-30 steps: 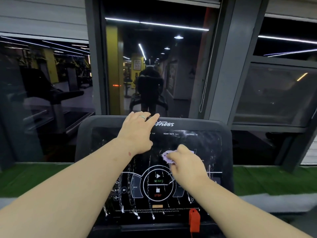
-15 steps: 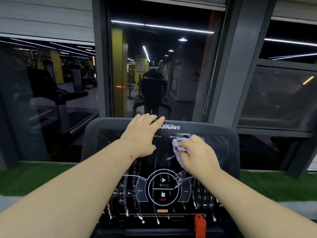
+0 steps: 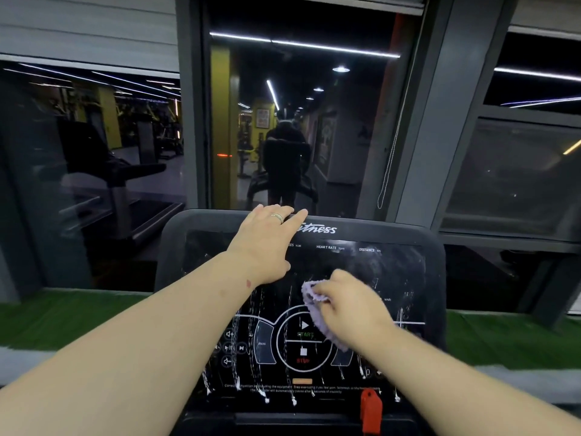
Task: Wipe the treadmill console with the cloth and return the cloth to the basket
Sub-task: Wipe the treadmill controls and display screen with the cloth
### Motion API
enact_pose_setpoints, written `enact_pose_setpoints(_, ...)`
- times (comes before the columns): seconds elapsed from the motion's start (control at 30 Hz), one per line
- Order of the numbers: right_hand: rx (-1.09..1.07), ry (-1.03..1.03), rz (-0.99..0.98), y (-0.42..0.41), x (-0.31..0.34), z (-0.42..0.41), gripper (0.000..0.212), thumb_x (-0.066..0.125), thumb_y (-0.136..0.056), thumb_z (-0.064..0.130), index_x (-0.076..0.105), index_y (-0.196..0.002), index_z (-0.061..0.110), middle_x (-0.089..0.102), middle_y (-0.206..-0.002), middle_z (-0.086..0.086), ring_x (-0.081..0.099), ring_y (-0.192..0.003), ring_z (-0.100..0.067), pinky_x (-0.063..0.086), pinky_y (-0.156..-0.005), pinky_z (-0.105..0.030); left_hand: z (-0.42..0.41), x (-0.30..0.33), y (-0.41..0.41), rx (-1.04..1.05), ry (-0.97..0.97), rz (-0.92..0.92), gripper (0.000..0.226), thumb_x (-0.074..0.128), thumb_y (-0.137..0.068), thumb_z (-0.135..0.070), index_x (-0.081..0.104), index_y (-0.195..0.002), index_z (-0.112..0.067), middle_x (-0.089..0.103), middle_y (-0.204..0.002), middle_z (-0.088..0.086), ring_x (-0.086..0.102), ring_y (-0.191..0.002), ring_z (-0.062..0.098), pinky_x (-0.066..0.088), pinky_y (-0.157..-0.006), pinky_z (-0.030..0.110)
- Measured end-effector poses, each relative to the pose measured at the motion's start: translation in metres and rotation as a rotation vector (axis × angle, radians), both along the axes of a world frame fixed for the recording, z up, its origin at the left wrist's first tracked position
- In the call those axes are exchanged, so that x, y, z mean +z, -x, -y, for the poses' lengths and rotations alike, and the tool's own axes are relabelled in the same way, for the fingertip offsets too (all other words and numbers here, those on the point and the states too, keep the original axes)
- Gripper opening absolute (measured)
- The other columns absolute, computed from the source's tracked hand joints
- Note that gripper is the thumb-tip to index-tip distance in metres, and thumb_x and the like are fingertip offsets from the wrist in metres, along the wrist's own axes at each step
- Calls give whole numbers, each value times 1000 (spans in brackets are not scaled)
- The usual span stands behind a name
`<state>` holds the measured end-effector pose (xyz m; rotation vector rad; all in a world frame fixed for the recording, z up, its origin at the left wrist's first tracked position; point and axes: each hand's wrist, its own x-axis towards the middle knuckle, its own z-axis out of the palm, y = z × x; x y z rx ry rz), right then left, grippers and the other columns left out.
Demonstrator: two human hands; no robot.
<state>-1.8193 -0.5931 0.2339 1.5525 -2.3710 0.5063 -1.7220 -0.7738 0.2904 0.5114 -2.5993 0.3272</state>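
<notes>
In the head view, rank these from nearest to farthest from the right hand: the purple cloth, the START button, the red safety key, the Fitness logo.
From the right hand:
1. Purple cloth, held in its fingers, against the console screen.
2. START button, just left of and below the hand.
3 and 4. Fitness logo, up on the console's top edge, and red safety key, at the bottom edge: too close to call.

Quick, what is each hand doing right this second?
Left hand: open, fingers straight, resting on the console top.
Right hand: gripping the purple cloth against the screen.
</notes>
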Motion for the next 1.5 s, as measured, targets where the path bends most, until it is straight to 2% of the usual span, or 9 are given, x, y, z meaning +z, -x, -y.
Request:
enact_pose_setpoints(0.13, -136, 201, 14, 15, 10, -6, 15, 50, -93, 23, 64, -90, 27, 42, -82, 7, 53, -65, -18, 48, -59, -32, -1, 0, 0, 5, -9, -7, 105, 79, -81, -39, 12, -162, -31, 26, -164, 0, 19, -152, 22, 8, -128, 43)
enact_pose_setpoints(0.43, -161, 265, 16, 14, 3, -7, 9, 58, -90, 22, 67, -87, 26, 41, -82, 8, 49, -61, -15, 41, -53, -26, -3, 1, 0, 14, -8, -13, 104, 78, -82, -39, 12, -162, -31, 25, -165, 0, 18, -152, 22, 8, -128, 43)
enact_pose_setpoints(0.57, 21, 119, -35, -6, -13, 4, 18, 67, -78, 16, 54, -70, 25, 36, -76, 10, 41, -50, -17, 35, -45, -25, -4, 0, 0, 18, 1, -13, 104, 76, -83, -39, 10, -162, -32, 23, -165, -1, 16, -153, 22, 6, -128, 44)
enact_pose_setpoints(0.7, -65, 125, -30, 23, 16, 1, 17, 51, -94, 27, 68, -96, 29, 47, -87, 7, 57, -75, -18, 50, -66, -32, -3, 3, -2, 17, 12, 38, 107, 75, -86, -44, 2, -163, -32, 15, -169, 0, 9, -156, 24, 5, -128, 44)
enact_pose_setpoints(0.9, 106, -41, -64, -26, -11, 15, 14, 54, -93, 26, 65, -101, 28, 48, -99, 6, 59, -81, -23, 53, -67, -35, -3, 2, -3, 28, 36, 41, 107, 73, -87, -47, 0, -163, -32, 13, -171, 0, 8, -157, 24, 6, -128, 43)
enact_pose_setpoints(1.07, -67, 258, 23, 13, 20, 11, 21, 60, -88, 19, 63, -105, 31, 50, -96, 11, 57, -84, -15, 48, -71, -28, -2, 3, -6, 26, 33, 47, 107, 72, -87, -51, -1, -163, -34, 9, -171, -1, 4, -158, 23, 6, -129, 42)
enact_pose_setpoints(1.27, 189, 55, 32, -13, -1, 15, 30, 57, -89, 32, 46, -116, 35, 58, -111, 11, 61, -96, -16, 53, -78, -35, -3, 5, -8, 20, 16, 49, 104, 69, -88, -50, -1, -163, -33, 7, -172, 0, 3, -158, 23, 5, -129, 41)
enact_pose_setpoints(1.37, 50, 214, -63, 10, 12, 20, 13, 56, -92, 37, 59, -104, 32, 56, -97, 10, 59, -81, -14, 52, -73, -28, 1, 6, -15, 28, -8, 24, 96, 65, -92, -46, 2, -163, -32, 11, -171, 1, 6, -158, 23, 6, -129, 40)
enact_pose_setpoints(1.5, 104, 58, -72, -9, -17, 22, 15, 70, -78, 22, 69, -91, 30, 53, -89, 9, 62, -67, -16, 52, -53, -28, 9, 6, -27, 70, -26, -3, 88, 62, -96, -43, 5, -163, -35, 18, -169, 4, 11, -157, 25, 8, -128, 40)
